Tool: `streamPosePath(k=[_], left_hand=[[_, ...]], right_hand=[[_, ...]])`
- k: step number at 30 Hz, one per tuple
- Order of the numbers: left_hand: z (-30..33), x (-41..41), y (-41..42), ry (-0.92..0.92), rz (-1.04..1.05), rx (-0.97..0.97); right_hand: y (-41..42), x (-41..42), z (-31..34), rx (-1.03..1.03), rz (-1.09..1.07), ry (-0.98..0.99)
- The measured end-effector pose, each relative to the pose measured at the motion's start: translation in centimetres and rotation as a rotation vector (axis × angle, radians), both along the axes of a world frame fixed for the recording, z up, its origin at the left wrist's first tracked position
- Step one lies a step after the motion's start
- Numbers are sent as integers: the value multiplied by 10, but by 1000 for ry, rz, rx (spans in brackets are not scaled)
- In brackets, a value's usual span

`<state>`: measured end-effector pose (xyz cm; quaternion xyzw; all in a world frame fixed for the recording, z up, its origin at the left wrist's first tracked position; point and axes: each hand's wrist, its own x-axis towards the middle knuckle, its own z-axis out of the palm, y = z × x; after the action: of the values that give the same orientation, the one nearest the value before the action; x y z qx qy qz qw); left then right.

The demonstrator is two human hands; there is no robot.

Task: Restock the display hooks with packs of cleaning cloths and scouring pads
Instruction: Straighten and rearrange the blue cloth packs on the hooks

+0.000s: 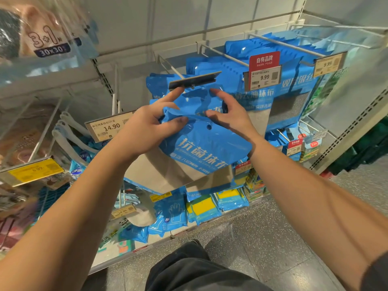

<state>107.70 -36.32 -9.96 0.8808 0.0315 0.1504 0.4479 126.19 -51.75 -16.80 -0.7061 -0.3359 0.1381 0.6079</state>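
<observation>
A blue pack of cleaning cloths (201, 148) with white lettering and a grey window is held tilted in front of a display hook (178, 73). The hook's price holder (194, 80) is flipped up, edge-on. My left hand (151, 127) grips the pack's top left, thumb pressed on its front near the hang hole (209, 127), index finger pointing up at the price holder. My right hand (228, 114) pinches the pack's top right edge. More blue packs hang behind on the same hook.
To the right, full hooks carry blue packs behind a red-topped 9.99 tag (264, 70) and a second 9.99 tag (328, 65). A 14.90 tag (110, 128) sticks out at left. Yellow sponge packs (210, 206) hang low. Speckled floor (262, 238) lies below.
</observation>
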Motion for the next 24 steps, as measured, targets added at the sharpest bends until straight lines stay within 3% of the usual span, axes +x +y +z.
streamPosePath(k=[20, 24], left_hand=[[4, 0, -3, -23, -14, -30], [5, 0, -3, -6, -7, -22]], right_hand=[[23, 6, -10, 13, -57, 76], [45, 19, -12, -122, -88, -76]])
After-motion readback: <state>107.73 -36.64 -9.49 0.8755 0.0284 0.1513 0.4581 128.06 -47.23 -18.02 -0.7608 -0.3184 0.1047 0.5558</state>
